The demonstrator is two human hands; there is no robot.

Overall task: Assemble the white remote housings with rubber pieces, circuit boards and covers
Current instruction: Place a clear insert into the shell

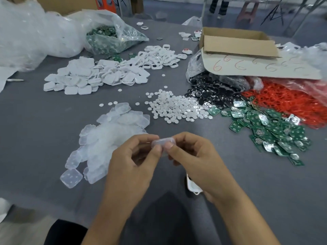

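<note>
Between left hand [134, 156] and right hand [192, 156], a translucent square rubber piece [163, 143] is pinched in narrow grips; if squeezed unevenly, it may be dropped.

both hands [136, 156] [192, 154] pinching clear rubber piece [163, 143], gray table [247, 191]

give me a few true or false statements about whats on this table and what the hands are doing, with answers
1. The left hand and right hand both pinch one translucent rubber piece. True.
2. The cardboard box stands at the near left. False: it stands at the far right.
3. A white housing lies on the table by the right wrist. True.
4. The red pieces lie on the far left. False: they lie on the right, beside the green circuit boards.
</note>
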